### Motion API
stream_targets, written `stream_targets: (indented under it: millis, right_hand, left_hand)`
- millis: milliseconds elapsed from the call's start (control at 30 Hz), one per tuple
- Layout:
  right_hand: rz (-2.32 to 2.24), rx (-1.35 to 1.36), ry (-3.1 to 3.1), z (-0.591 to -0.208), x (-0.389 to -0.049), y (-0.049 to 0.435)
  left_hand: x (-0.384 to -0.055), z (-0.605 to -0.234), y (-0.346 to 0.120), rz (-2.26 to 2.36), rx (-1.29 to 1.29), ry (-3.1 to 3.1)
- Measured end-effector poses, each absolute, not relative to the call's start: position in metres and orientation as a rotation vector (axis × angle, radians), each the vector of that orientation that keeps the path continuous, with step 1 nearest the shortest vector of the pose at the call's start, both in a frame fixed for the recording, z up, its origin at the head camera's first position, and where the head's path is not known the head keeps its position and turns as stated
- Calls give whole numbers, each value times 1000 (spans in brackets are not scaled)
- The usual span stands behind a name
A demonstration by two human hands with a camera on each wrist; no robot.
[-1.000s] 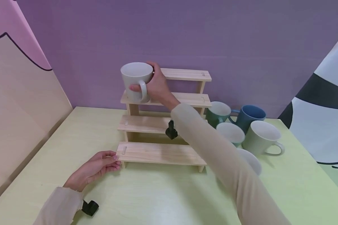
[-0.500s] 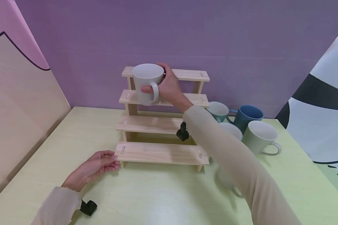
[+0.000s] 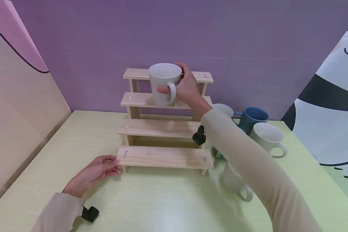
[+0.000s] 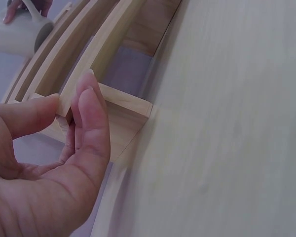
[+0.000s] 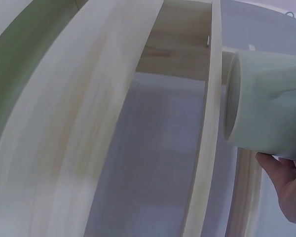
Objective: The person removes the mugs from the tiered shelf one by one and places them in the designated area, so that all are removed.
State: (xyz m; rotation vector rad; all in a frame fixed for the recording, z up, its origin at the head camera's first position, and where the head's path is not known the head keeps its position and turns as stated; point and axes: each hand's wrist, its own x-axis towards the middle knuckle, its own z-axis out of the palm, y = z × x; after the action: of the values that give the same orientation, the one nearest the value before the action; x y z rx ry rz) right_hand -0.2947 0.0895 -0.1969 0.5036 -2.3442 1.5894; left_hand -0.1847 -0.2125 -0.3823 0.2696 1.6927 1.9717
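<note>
A four-tier wooden display stand (image 3: 165,157) stands on the table in the head view. My left hand (image 3: 94,175) pinches the left end of its lowest board between thumb and fingers; the left wrist view shows this grip on the board (image 4: 81,81) closely. My right hand (image 3: 188,88) grips a white mug (image 3: 162,85) upright, its handle toward me, before the upper two tiers. In the right wrist view the mug (image 5: 271,103) lies close to a board's edge; whether its base touches wood I cannot tell. Fingers behind the mug are hidden.
Right of the stand sit a blue mug (image 3: 253,117), a white mug (image 3: 267,137) and, nearer, another white mug (image 3: 235,182). A pale-rimmed mug (image 3: 224,109) and one more are mostly covered by my right sleeve. A purple wall (image 3: 249,48) rises behind the table (image 3: 150,203).
My right hand has carried the white mug rightward along the upper tiers, from the left end to about the middle. My left hand keeps its hold on the lowest board.
</note>
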Motion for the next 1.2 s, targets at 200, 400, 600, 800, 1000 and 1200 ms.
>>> stream_targets:
  millis: [200,400,600,800,1000,1200]
  right_hand:
    - [1578,489,-2329,-194,-293,104]
    - [1537,480,-2305,-191,-289,116]
    - [1529,483,-2308,-188,-283,128]
    - [1546,468,-2321,-188,-279,141]
    - [1518,433,-2340,-185,-275,152]
    - [1474,418,-2342,-184,-270,163]
  left_hand:
    - [-185,-382,-213,1968,278,1695]
    - [-186,-382,-214,1969,280,1687]
    - [-186,-383,-215,1976,298,1663]
    - [-186,-385,-216,1978,287,1661]
    - [-187,-385,-216,1987,295,1652]
    - [-187,-384,-217,1988,304,1649]
